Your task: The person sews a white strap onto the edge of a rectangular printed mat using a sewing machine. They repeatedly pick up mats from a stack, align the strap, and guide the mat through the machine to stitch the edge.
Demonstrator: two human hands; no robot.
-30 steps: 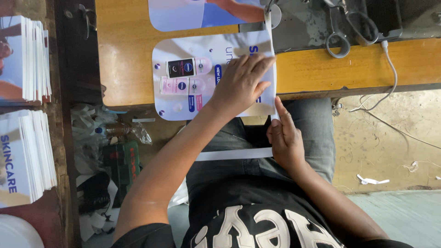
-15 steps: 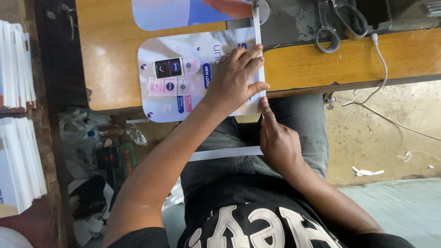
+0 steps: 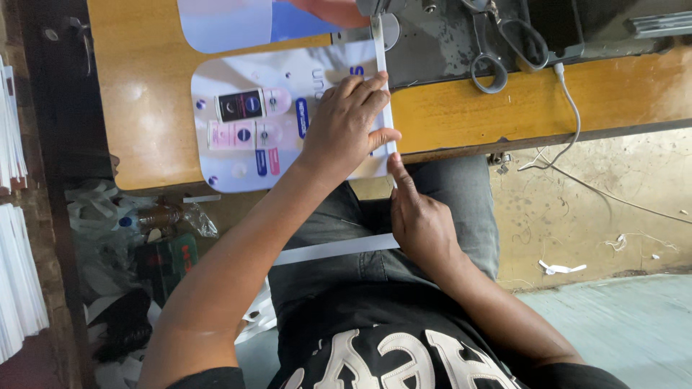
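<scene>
Feeding the printed pouch panel (image 3: pixel 288 130) with white edge tape (image 3: pixel 383 79) toward the sewing machine (image 3: pixel 447 36), our left hand (image 3: pixel 349 126) presses flat, fingers spread; our right hand (image 3: pixel 418 216) pinches the tape, needing steady alignment next.

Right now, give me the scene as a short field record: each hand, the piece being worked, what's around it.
left hand: flat on the printed panel, fingers spread near its right edge
right hand: below the table edge, index finger pointing up to the white strip at the panel's edge
printed panel: white, rounded corners, printed bottle pictures, lying on the wooden table
white strip: runs along the panel's right edge up toward the sewing machine head
scissors: on the dark machine bed, untouched
lap: second white strip across the jeans
</scene>
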